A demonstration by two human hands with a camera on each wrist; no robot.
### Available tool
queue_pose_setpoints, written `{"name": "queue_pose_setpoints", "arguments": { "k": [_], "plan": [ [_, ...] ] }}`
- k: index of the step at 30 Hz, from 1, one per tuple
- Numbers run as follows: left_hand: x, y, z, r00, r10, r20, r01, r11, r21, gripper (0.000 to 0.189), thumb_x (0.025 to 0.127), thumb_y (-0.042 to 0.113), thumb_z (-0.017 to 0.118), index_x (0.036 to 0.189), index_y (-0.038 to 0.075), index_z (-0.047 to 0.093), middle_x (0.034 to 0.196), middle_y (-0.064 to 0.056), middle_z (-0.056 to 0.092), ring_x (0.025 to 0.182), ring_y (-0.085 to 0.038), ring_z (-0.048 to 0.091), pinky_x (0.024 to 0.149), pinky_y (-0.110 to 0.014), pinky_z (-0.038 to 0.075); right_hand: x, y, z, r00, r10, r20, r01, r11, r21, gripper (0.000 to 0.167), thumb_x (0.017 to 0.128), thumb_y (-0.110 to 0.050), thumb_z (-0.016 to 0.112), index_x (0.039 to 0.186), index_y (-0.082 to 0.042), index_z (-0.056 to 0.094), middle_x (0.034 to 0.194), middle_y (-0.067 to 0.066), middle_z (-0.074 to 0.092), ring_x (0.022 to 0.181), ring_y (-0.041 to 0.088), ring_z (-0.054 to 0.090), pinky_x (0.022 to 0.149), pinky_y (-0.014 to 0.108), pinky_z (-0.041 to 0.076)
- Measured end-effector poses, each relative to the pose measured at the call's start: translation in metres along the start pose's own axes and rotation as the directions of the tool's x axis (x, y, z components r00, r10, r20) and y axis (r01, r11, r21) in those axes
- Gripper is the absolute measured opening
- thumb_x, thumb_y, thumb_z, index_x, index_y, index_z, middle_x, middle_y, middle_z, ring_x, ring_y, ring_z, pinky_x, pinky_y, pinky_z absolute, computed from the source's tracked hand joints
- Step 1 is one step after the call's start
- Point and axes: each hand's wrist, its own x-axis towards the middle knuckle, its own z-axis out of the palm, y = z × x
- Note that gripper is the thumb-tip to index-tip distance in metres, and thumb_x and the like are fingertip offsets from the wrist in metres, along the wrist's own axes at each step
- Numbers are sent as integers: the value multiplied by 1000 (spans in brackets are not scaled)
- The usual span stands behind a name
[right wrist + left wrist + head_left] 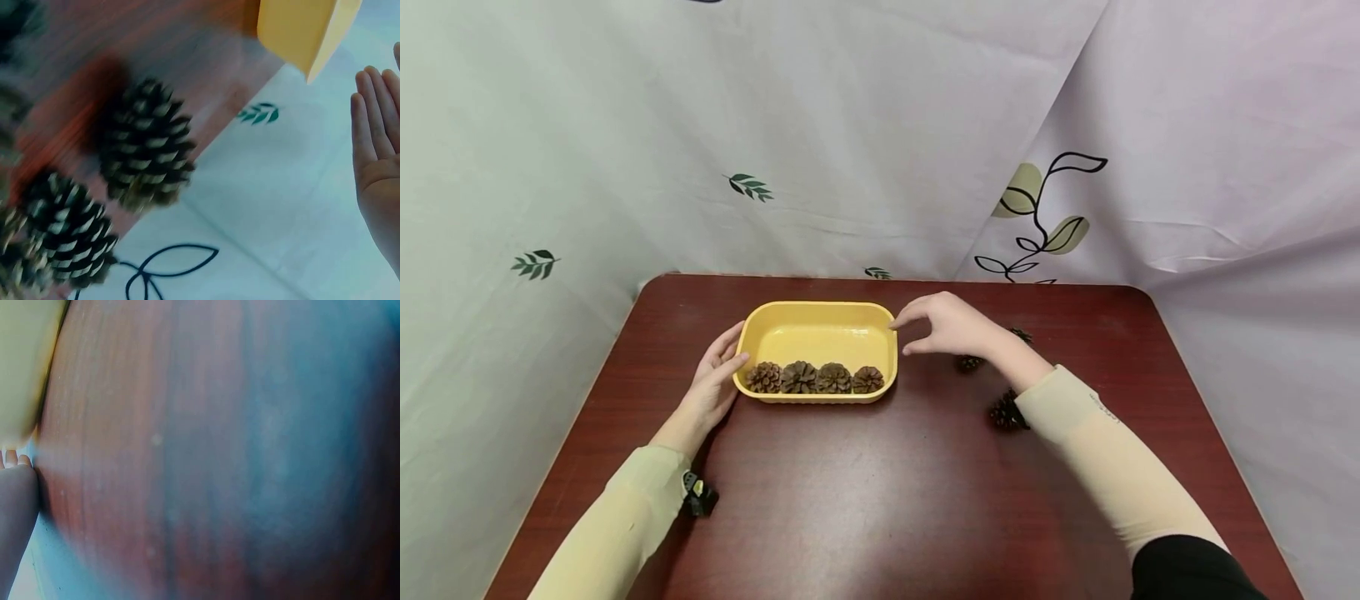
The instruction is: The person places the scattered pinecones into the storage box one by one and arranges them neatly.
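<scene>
A yellow rectangular tray [820,310] with rounded corners holds several brown pine cones [800,377] in a row along its near side. At its left end my left hand [718,379] grips the tray, thumb on the rim and fingers around the outer wall. My right hand [951,323] is at the tray's right end, thumb and fingers spread apart, with nothing held. Its fingertips are close to the right rim; whether they touch it I cannot tell. In the right wrist view, its fingers [372,112] look straight beside the tray [294,31].
Loose dark pine cones [1006,412] lie on the reddish-brown table [850,492] under and beside my right forearm, partly hidden. They show larger in the right wrist view, one cone [147,147] near the table's far edge. A pale leaf-printed curtain [865,167] hangs behind.
</scene>
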Motion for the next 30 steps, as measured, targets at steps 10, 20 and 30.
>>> {"name": "queue_pose_setpoints", "arguments": {
  "k": [10, 20, 30],
  "plan": [
    [1, 2, -1, 1000, 1, 1, -1, 1000, -1, 51, 108, -4, 49, 153, 21, 48, 140, 15, 64, 123, -2, 64, 93, -18, 56, -29, 22, -10, 993, 81, -88, -78, 996, 36, 37, 86, -16, 90, 121, -10, 81, 125, 9, 78, 123, 29, 71, 107, 48, 55],
    [0, 1, -1, 1000, -8, 0, 8, 1000, -2, 52, 108, -3, 50, 155, 20, 47, 141, 14, 63, 125, -3, 62, 96, -18, 55, -56, 42, -4, 985, 149, -89, -149, 989, 6, 38, 87, -13, 88, 124, -10, 79, 127, 12, 77, 122, 31, 70, 102, 50, 57],
    [0, 0, 0, 1000, -6, 2, 6, 1000, 2, 53, 109, -3, 49, 156, 18, 45, 142, 13, 62, 126, -3, 61, 96, -18, 55, -79, 60, 12, 985, 147, -95, -153, 987, -57, 42, 85, -7, 88, 125, -5, 77, 126, 14, 76, 122, 35, 70, 105, 53, 55]
  ]
}}
